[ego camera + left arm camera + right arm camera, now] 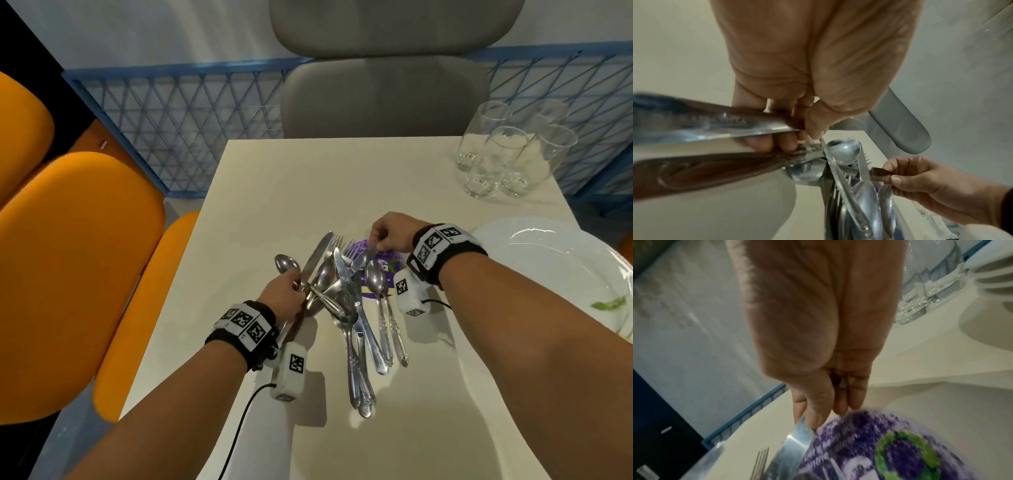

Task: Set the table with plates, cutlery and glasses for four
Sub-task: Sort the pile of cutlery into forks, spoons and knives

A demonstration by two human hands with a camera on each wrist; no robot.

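Glasses (pixel 507 154): four; white plates (pixel 561 260) stacked.

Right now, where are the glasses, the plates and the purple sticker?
glasses (pixel 513 150), head view, a middle glass's wall.
plates (pixel 534 253), head view, top plate's bare rim.
sticker (pixel 900 447), right wrist view, purple middle.

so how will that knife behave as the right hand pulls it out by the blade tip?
The knife looks rigid, polished metal, so probably slippery in the right hand's pinch. It lies tangled in the cutlery pile, so it may drag neighbours. The handle likely outweighs the tip and may droop.
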